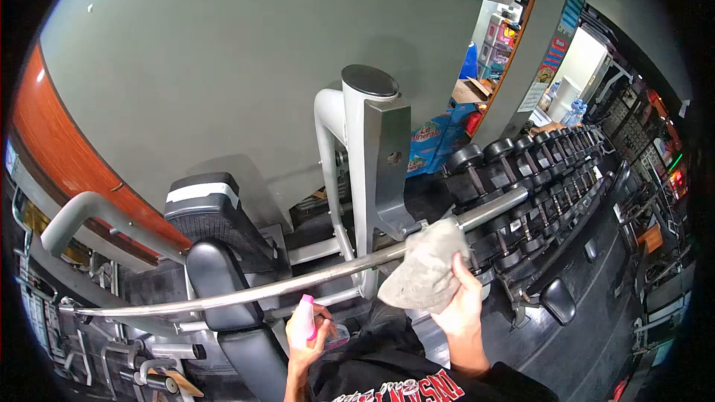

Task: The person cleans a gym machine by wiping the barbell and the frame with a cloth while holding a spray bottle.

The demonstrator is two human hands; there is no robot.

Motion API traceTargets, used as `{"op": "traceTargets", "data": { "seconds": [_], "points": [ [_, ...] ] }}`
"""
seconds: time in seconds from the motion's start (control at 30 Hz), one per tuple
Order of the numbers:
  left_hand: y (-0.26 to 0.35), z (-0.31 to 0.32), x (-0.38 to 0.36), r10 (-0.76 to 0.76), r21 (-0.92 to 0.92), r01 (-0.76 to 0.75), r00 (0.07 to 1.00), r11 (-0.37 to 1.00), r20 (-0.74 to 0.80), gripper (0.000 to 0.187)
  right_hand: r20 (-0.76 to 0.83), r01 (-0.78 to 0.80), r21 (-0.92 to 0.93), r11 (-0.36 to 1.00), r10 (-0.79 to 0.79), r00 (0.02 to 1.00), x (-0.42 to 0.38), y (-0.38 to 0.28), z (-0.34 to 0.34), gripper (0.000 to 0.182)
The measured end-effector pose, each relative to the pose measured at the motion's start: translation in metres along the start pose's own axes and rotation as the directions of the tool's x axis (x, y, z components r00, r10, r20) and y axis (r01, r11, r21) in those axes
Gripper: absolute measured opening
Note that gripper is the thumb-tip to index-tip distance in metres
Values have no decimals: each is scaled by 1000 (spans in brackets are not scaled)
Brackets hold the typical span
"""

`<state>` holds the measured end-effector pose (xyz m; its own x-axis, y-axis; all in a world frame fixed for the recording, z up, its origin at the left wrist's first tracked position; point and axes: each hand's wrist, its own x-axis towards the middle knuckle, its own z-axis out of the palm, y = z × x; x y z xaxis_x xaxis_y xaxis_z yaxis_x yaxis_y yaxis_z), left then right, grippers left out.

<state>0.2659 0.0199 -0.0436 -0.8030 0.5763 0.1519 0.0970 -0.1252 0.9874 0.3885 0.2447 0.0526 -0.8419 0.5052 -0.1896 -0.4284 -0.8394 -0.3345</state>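
My right hand (460, 309) is closed on a crumpled grey cloth (423, 274), which lies over the metal barbell (313, 275) toward its right end. The cloth hides that stretch of the bar. My left hand (307, 333), lower and nearer my body, wraps round a bottle with a pink top (307, 307), perhaps a spray bottle. A clear part of it shows beyond my fingers, and the rest is covered. The barbell runs across in front of me, past a grey upright post (365, 171).
A black padded bench (216, 275) stands under the bar at left. Racks of black dumbbells (499, 164) extend at right, with blue cartons (432, 141) behind. A grey wall (223, 67) is ahead. A curved grey frame (97, 205) stands at far left.
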Motion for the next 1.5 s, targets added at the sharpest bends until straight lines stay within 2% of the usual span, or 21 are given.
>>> {"op": "traceTargets", "data": {
  "seconds": [0.03,0.07,0.1,0.17,0.23,0.3,0.43,0.5,0.6,0.7,0.77,0.83,0.97,1.0,1.03,1.07,1.1,1.2,1.37,1.43,1.5],
  "points": [
    [0,1,0,0,-2,0,1000,1000,5,10,-2,5,0,1000,-5,1000,-4,-1,4,41],
    [1,2,0,0,-15,0,1000,1000,8,10,44,300,-217,929,-298,954,-6,-1,9,42],
    [1,3,1,0,-28,0,1000,1000,12,11,149,556,-400,728,-547,824,-6,-2,14,43],
    [2,5,2,19,-23,-18,1000,1000,24,10,319,694,-623,361,-693,647,8,-5,10,40],
    [4,7,2,38,-18,-37,999,999,36,10,771,625,-635,-455,-427,473,36,-22,48,38],
    [7,8,1,15,3,-15,999,1000,52,10,747,589,-606,-535,-126,653,60,-23,69,33],
    [3,4,-3,87,3,-87,995,996,51,10,549,514,-699,-497,88,831,77,-31,78,28],
    [3,4,-5,75,-34,-75,997,997,25,11,578,550,-705,-447,85,811,83,-39,72,27],
    [0,0,-9,92,30,-92,996,995,17,12,560,552,-828,94,180,809,84,-52,59,30],
    [0,-4,-15,90,42,-88,995,995,-53,14,603,591,-756,280,-53,796,88,-51,21,30],
    [-3,-9,-18,82,38,-80,994,996,-66,17,507,524,-475,707,-267,819,98,-46,-26,43],
    [-4,-10,-21,68,22,-66,991,998,-119,18,192,320,-263,910,-276,942,93,-43,-58,45],
    [-6,-15,-17,97,154,-82,992,985,-87,18,-92,426,-638,641,-613,785,78,-8,-88,36],
    [-6,-14,-15,91,156,-77,992,985,-84,18,202,413,-858,307,-537,819,65,-3,-93,33],
    [-6,-12,-12,85,153,-72,994,986,-75,17,427,424,-902,-89,-335,840,58,-1,-95,30],
    [-6,-9,-8,80,149,-69,995,986,-65,17,582,522,-792,-316,-132,802,60,6,-95,28],
    [-7,-7,-5,76,150,-67,996,986,-55,17,663,617,-614,-493,101,741,60,18,-81,27],
    [-6,0,5,46,72,-46,999,996,-4,13,532,452,-622,-640,77,843,52,32,-57,31],
    [-5,7,13,81,96,-87,995,992,63,11,487,477,-737,-480,112,866,72,4,-61,35],
    [-7,5,15,103,105,-109,992,988,69,10,282,302,-921,-245,113,953,78,-14,-66,32],
    [-10,4,13,92,76,-96,994,992,56,12,266,306,-934,185,-210,941,79,-29,-80,26]
  ]
}}
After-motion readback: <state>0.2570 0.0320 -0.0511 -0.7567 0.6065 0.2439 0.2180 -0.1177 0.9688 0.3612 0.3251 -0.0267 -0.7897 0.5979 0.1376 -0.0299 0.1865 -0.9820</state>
